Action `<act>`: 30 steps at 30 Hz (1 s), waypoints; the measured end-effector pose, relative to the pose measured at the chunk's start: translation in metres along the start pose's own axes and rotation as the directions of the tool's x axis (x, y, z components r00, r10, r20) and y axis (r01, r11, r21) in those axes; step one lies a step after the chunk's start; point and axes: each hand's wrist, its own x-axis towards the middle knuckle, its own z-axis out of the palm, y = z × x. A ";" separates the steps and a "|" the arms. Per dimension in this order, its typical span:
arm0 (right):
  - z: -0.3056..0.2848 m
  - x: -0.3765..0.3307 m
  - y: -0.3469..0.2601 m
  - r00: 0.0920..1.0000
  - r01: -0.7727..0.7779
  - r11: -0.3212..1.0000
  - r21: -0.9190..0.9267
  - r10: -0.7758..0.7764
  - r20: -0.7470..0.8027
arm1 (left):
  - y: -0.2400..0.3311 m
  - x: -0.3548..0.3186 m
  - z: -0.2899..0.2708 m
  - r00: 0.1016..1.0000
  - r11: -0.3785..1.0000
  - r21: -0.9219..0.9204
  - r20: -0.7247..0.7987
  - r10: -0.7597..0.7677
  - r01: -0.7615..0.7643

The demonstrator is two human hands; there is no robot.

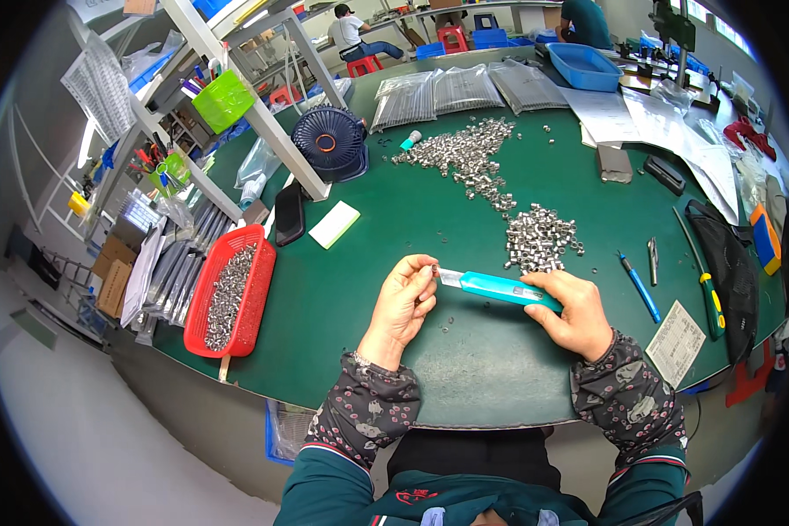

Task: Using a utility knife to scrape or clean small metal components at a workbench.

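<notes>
My right hand (pixel 577 311) is wrapped round the teal handle of a utility knife (pixel 491 286), its blade out and pointing left. The blade's tip meets a small metal ring (pixel 434 268), pinched between the thumb and forefinger of my left hand (pixel 401 302). The ring is mostly covered by my fingertips. Beyond my hands lies a heap of short silvery metal rings (pixel 539 238), with a longer spread of them (pixel 465 153) behind it. A red plastic basket (pixel 266 280) at the left holds many small metal pieces.
On the green table (pixel 342 289) stand a small dark fan (pixel 329 140), a black phone (pixel 289 213) and a pale green notepad (pixel 334 224). To the right lie a blue pen-like tool (pixel 640 287), a yellow-green-handled screwdriver (pixel 712 302) and a card (pixel 677 344). Bagged tubes (pixel 466 88) lie at the back.
</notes>
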 end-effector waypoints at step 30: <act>0.001 0.001 0.001 0.999 0.017 1.000 -0.015 -0.018 -0.030 | -0.001 -0.001 -0.007 0.994 0.988 -0.123 -0.044 -0.100 0.094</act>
